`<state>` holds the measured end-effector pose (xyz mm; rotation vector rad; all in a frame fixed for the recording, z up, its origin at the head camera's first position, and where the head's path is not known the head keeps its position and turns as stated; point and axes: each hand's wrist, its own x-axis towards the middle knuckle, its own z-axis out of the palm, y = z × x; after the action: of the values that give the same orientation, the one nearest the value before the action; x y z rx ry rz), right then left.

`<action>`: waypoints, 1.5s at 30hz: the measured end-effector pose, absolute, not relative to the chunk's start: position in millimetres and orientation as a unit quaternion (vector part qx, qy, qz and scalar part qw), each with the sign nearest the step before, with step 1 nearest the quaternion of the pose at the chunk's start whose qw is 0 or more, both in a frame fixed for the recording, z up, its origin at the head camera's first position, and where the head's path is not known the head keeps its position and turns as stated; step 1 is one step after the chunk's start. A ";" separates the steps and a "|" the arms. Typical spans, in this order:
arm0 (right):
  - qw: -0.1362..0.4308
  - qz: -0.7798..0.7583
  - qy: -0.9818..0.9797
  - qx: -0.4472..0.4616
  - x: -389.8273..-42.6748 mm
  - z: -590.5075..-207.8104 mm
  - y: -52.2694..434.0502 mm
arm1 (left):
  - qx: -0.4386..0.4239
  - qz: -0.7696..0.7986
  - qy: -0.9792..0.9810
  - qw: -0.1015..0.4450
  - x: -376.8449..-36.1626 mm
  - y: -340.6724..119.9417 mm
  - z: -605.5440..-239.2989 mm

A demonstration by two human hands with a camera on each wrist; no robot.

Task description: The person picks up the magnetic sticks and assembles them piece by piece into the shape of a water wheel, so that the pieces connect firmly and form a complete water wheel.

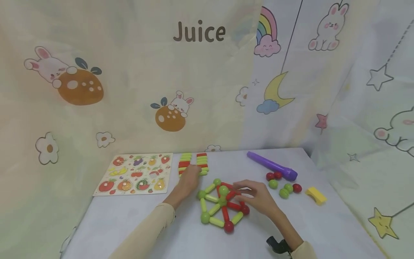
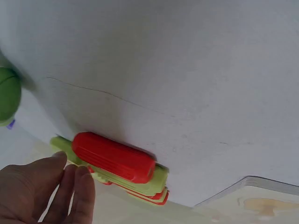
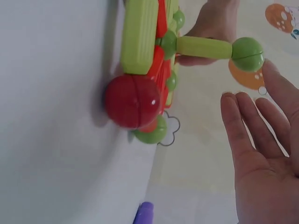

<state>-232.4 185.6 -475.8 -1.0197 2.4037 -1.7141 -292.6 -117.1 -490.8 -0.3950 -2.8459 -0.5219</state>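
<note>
From my head camera, I am looking down at a white table (image 1: 136,223). My left hand (image 1: 189,181) is reaching out to the rows of sticks (image 1: 193,164), which are lying near the back edge. My fingertips are right at the sticks, but from here I cannot tell if they are pinching one. My right hand (image 1: 255,197) is resting over the right side of the wheel shape (image 1: 221,205), with its fingers lying loose and a bit spread. The wheel is made of smooth plastic sticks, red and light green, joined by round balls. It is lying flat in the middle of the table, between my two hands. To the right, loose balls (image 1: 283,185), red and green, are sitting near a long purple tube (image 1: 271,166) and a little yellow block (image 1: 316,195). On the left, a flat fruit puzzle board (image 1: 136,173) is lying.

From my left wrist, my fingers (image 2: 70,186) are lying close together and nearly straight, just beside the pile. A fat red stick (image 2: 114,157) with rounded ends is sitting on top of green ones.

From my right wrist, my fingers (image 3: 257,135) are straight and a little apart, holding nothing. The wheel shape (image 3: 145,70) is just beside them, not touching. A shiny red ball (image 3: 133,101) is nearest the camera.
</note>
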 end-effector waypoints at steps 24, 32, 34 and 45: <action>0.001 -0.565 0.772 -0.291 -206.8 -502.8 200.5 | -0.099 -0.313 -0.939 0.100 -225.7 -110.0 -470.7; -0.016 -0.553 0.780 -0.294 -209.1 -497.7 197.0 | -0.060 -0.461 -0.885 0.029 -157.4 -82.5 -441.5; -0.023 -0.546 0.784 -0.295 -211.2 -496.3 194.5 | -0.066 -0.476 -0.877 0.025 -149.6 -74.5 -439.9; -0.021 -0.535 0.789 -0.301 -217.0 -494.7 174.9 | -0.068 -0.504 -0.860 0.040 -143.8 -50.1 -445.2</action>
<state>-217.0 174.9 -494.7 -0.9590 2.5137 -1.7030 -143.8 -50.1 -445.2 -0.2087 -2.6337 -1.5452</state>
